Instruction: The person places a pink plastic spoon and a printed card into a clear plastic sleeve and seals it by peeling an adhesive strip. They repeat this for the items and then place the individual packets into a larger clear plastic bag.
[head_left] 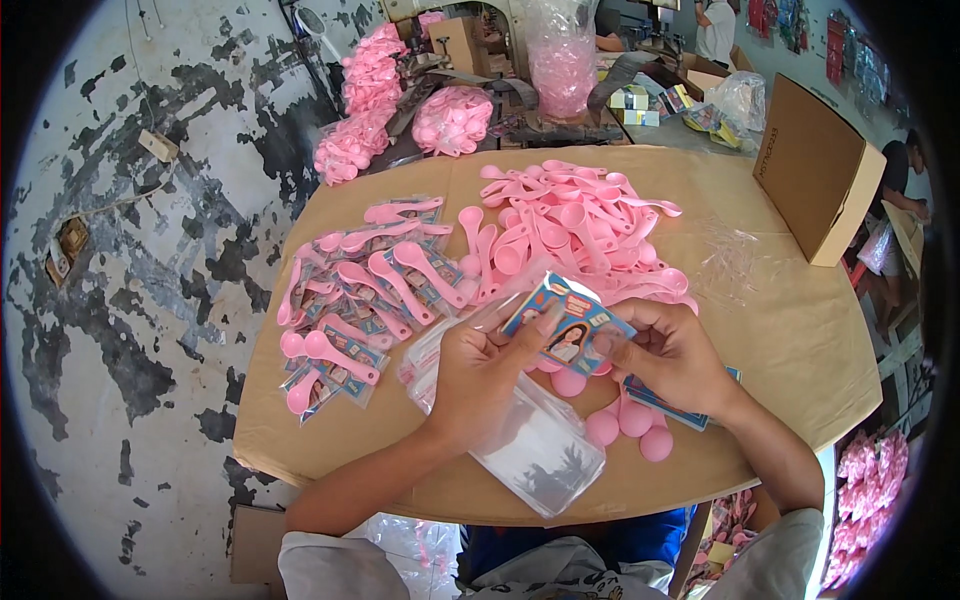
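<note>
Above the near middle of the table, my left hand and my right hand hold a blue printed card between thumbs and fingers. Clear plastic shows beside the card at my left fingers; whether the card sits inside it I cannot tell. Below my left hand lies a stack of clear plastic bags. A stack of blue cards is partly hidden under my right hand. Several pink measuring spoons lie next to it, bowls toward me.
Beyond my hands spreads a big heap of loose pink spoons. Bagged spoons with cards cover the table's left side. Thin clear plastic scraps lie at right, near an upright cardboard box. Filled pink bags stand behind the table.
</note>
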